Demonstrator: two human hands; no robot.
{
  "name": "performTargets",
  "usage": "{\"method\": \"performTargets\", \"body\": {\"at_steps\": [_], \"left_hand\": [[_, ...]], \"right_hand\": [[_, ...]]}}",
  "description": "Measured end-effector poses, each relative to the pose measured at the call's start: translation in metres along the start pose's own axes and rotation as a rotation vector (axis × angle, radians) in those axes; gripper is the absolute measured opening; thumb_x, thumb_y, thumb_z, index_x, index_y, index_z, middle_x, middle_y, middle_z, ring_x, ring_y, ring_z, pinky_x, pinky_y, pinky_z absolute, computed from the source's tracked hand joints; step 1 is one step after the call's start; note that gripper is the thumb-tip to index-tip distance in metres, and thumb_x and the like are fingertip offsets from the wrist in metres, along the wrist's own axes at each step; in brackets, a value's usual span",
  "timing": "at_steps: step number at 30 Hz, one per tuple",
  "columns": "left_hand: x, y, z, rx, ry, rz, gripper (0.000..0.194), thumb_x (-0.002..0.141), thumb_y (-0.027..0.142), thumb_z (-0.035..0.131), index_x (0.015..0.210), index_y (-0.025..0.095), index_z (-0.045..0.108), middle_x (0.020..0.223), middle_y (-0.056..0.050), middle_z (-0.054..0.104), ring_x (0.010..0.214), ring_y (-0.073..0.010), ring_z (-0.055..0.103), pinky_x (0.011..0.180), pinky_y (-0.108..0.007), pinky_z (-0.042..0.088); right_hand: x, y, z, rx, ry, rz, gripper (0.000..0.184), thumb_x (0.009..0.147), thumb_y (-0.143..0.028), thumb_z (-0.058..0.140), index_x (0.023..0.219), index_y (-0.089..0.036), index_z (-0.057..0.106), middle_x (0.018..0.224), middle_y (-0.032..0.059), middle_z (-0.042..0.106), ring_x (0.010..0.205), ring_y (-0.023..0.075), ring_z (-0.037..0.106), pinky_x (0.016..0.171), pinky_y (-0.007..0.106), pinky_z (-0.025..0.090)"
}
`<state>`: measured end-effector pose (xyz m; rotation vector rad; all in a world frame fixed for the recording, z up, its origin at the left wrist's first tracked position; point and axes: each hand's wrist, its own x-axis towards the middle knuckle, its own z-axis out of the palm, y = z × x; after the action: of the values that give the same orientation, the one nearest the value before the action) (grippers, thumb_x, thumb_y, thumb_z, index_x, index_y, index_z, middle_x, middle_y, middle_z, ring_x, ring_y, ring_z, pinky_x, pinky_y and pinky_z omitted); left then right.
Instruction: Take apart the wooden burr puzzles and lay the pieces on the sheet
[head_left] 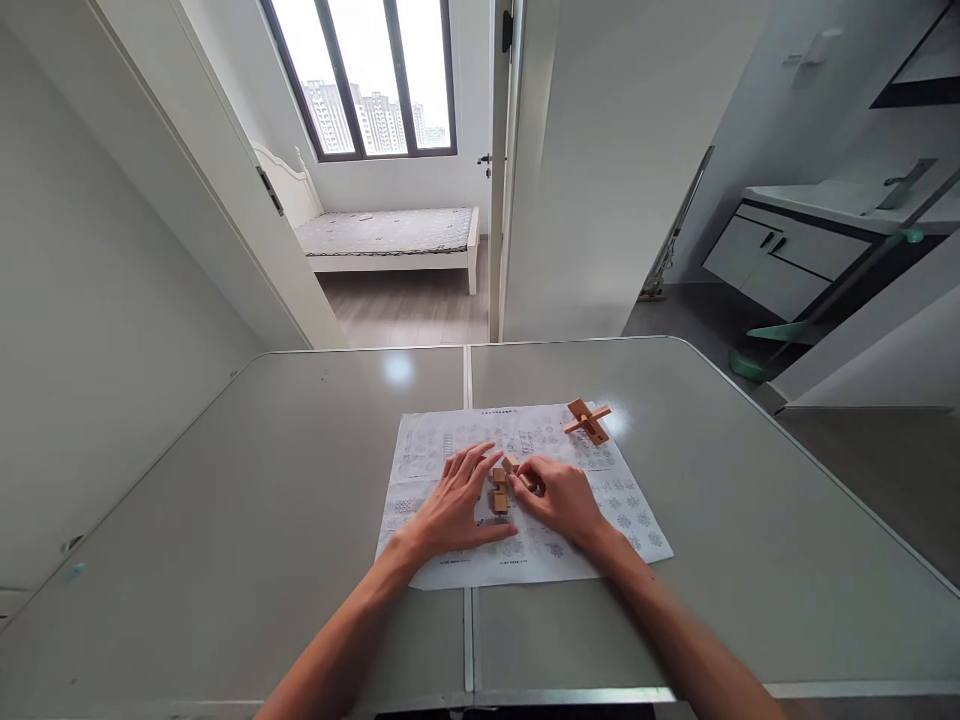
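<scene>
Small wooden puzzle pieces [501, 490] lie on a printed instruction sheet [622, 510] in the middle of a grey table [225, 520]. My left hand [454, 508] lies over the sheet with fingers stretched out, fingertips touching the pieces from the left. My right hand [559, 497] is curled, its fingers pinching a wooden piece at the top of the cluster. An assembled wooden cross-shaped puzzle [587, 420] sits apart at the sheet's far right corner.
The table has a seam down its middle and rounded far corners. Beyond it stand a white door, a doorway to a room with a bed [390, 240] and window, and a bathroom vanity [795, 250] on the right.
</scene>
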<state>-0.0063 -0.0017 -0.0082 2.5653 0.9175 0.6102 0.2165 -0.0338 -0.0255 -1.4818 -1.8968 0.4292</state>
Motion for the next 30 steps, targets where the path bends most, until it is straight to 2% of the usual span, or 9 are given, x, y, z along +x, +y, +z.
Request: {"method": "performTargets", "body": {"at_steps": [5,9,13,16,20,22,25,27,30], "left_hand": [[-0.001,-0.006,0.007,-0.044,0.004,-0.014,0.098,0.081,0.053,0.084,0.160,0.030,0.032,0.150,-0.013,0.054,0.144,-0.0352,0.044,0.119,-0.054,0.039],[0.000,-0.006,0.007,-0.027,-0.014,-0.023,0.074,0.089,0.048,0.078,0.153,0.033,0.044,0.139,-0.007,0.062,0.133,-0.0300,0.052,0.116,-0.050,0.041],[0.002,-0.009,0.010,0.019,-0.003,-0.056,0.056,0.098,0.044,0.068,0.150,0.035,0.049,0.140,-0.006,0.060,0.131,-0.0288,0.050,0.116,-0.048,0.040],[0.002,-0.022,0.011,0.101,0.091,-0.189,0.053,0.101,0.043,0.062,0.152,0.035,0.049,0.141,-0.008,0.057,0.132,-0.0300,0.047,0.114,-0.049,0.040],[-0.001,-0.048,0.005,0.264,0.247,-0.459,0.049,0.104,0.038,0.055,0.152,0.031,0.051,0.144,-0.013,0.055,0.134,-0.0352,0.044,0.112,-0.055,0.040],[-0.002,-0.056,0.001,0.345,0.320,-0.514,0.050,0.104,0.039,0.055,0.151,0.026,0.051,0.151,-0.017,0.050,0.141,-0.0387,0.040,0.114,-0.058,0.039],[-0.002,-0.056,-0.004,0.400,0.424,-0.435,0.052,0.101,0.038,0.060,0.149,0.021,0.050,0.156,-0.020,0.046,0.147,-0.0404,0.036,0.116,-0.059,0.038],[0.000,-0.048,-0.004,0.367,0.458,-0.322,0.046,0.101,0.034,0.060,0.144,0.022,0.053,0.148,-0.017,0.054,0.144,-0.0377,0.043,0.116,-0.058,0.040],[0.001,-0.032,-0.003,0.210,0.355,-0.154,0.026,0.104,0.028,0.052,0.128,0.024,0.061,0.119,-0.009,0.069,0.112,-0.0266,0.066,0.103,-0.047,0.052]], "right_hand": [[0.000,0.000,0.001,0.133,-0.087,-0.065,0.054,0.110,-0.050,0.040,0.079,-0.023,0.074,0.075,0.0042,0.069,0.067,0.0189,0.063,0.066,0.028,0.041],[0.001,0.002,0.001,0.196,-0.060,-0.027,0.056,0.111,-0.052,0.033,0.085,-0.022,0.073,0.073,0.0037,0.068,0.067,0.0199,0.062,0.070,0.030,0.043],[0.001,0.002,0.001,0.231,-0.050,0.001,0.054,0.110,-0.053,0.036,0.085,-0.022,0.072,0.071,0.0028,0.066,0.064,0.0193,0.059,0.068,0.029,0.042],[0.001,0.002,0.001,0.271,-0.053,0.022,0.051,0.108,-0.054,0.042,0.085,-0.022,0.074,0.072,0.0027,0.068,0.064,0.0192,0.059,0.067,0.029,0.041],[0.002,0.003,0.002,0.360,-0.025,0.094,0.049,0.104,-0.057,0.050,0.080,-0.021,0.074,0.068,0.0030,0.066,0.060,0.0189,0.055,0.061,0.029,0.037],[0.003,0.005,0.002,0.432,-0.002,0.146,0.048,0.101,-0.059,0.055,0.078,-0.021,0.074,0.065,0.0026,0.064,0.058,0.0184,0.052,0.059,0.030,0.035],[0.005,0.007,0.003,0.587,0.037,0.242,0.048,0.096,-0.063,0.062,0.078,-0.020,0.073,0.062,0.0013,0.060,0.055,0.0167,0.047,0.056,0.029,0.034],[0.006,0.009,0.002,0.728,0.067,0.314,0.047,0.094,-0.065,0.064,0.080,-0.020,0.071,0.063,0.0002,0.058,0.054,0.0154,0.046,0.053,0.028,0.035],[0.010,0.015,-0.002,0.972,0.135,0.427,0.046,0.093,-0.066,0.065,0.085,-0.021,0.067,0.066,-0.0011,0.056,0.053,0.0134,0.047,0.050,0.027,0.037]]}}
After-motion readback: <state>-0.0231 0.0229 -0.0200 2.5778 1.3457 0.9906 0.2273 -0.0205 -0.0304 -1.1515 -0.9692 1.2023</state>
